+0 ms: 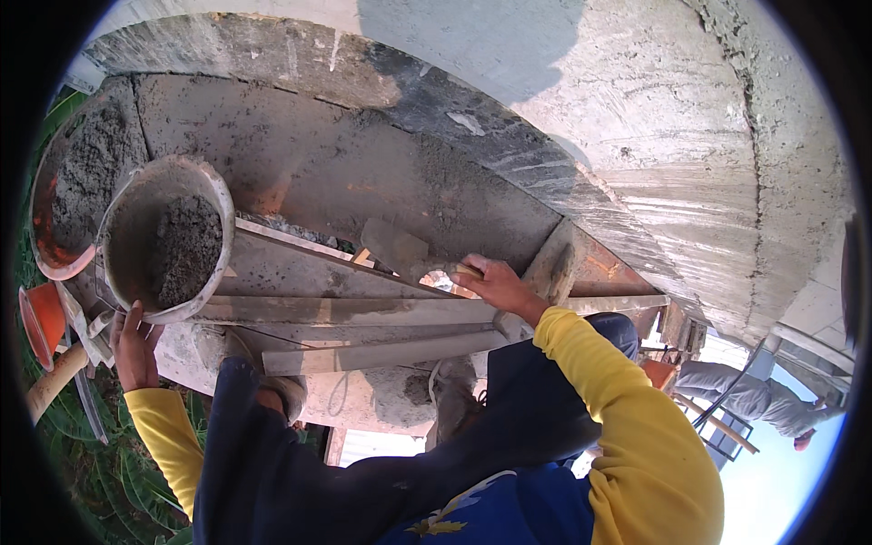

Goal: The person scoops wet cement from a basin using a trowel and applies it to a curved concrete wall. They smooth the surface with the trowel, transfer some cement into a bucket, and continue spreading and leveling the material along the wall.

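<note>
My left hand grips the near rim of a mortar-crusted bucket, which is tilted so that its mouth faces me. Grey wet mortar lies inside it. The fingers of my right hand are wrapped round the handle of a trowel. Its mortar-smeared blade points left, over the grey ledge below the wall. The trowel is apart from the bucket.
A larger orange tub of mortar stands behind the bucket, and a small orange bucket sits left. Long boards lie before my legs, beside a gap. Ahead curves a concrete wall. Another person is far right; leaves show lower left.
</note>
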`<move>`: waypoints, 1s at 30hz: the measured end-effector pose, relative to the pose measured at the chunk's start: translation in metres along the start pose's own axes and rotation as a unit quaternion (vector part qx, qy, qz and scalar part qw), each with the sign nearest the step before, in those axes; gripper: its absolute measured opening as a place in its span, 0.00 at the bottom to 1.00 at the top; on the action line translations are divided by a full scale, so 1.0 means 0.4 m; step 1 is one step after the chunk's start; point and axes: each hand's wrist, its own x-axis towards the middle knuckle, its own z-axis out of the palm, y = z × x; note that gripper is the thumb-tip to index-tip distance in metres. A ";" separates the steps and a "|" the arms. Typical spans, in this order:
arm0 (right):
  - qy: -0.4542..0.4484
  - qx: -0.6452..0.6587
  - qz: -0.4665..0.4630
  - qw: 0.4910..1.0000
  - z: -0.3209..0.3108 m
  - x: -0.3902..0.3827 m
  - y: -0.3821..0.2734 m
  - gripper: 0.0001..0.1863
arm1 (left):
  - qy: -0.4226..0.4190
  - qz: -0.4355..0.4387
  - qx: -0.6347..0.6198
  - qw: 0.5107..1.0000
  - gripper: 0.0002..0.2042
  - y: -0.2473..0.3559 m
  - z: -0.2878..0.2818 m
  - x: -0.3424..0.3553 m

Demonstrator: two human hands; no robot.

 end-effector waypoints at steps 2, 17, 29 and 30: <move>-0.008 0.031 -0.014 0.999 0.076 -0.031 -0.073 0.30 | -0.006 -0.009 0.008 1.000 0.17 -0.015 -0.037 0.026; 0.127 -0.261 0.119 0.950 -0.194 -0.105 0.119 0.32 | 0.001 0.019 0.092 0.996 0.16 -0.051 -0.111 0.063; 0.243 -0.010 0.190 0.951 -0.106 -0.187 0.532 0.38 | -0.015 -0.031 0.013 0.999 0.23 -0.022 -0.127 0.151; 0.285 -0.005 0.204 0.936 -0.081 -0.178 0.533 0.35 | -0.021 -0.031 0.024 0.999 0.23 -0.023 -0.128 0.157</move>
